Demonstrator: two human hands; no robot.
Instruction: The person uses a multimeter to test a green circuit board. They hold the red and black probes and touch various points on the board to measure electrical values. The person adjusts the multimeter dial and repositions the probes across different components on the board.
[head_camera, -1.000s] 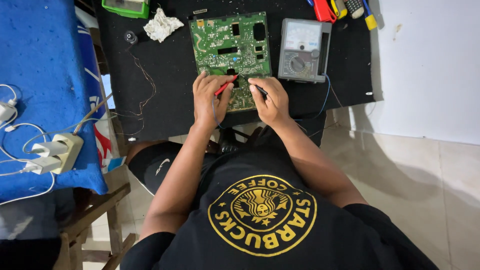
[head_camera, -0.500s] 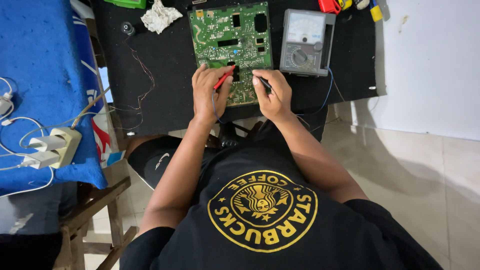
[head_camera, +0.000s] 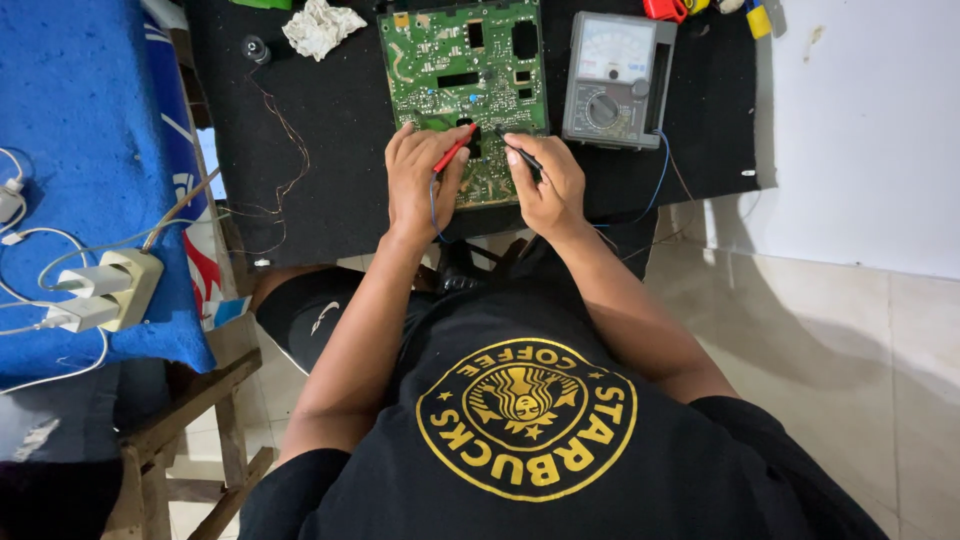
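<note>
On black matting (head_camera: 330, 190) beside tiled floor (head_camera: 820, 330), both hands' fingers (head_camera: 425, 150) pinch probes on a circuit board (head_camera: 460, 60).

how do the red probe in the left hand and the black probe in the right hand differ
The thin red probe is held by the left hand and slants up to the right; the thin black probe, in the right hand, slants up to the left. Both tips meet the green circuit board, close together.

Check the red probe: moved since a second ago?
No. The red probe in the left hand still points at the same dark slot of the green circuit board; only the camera shifted.
</note>
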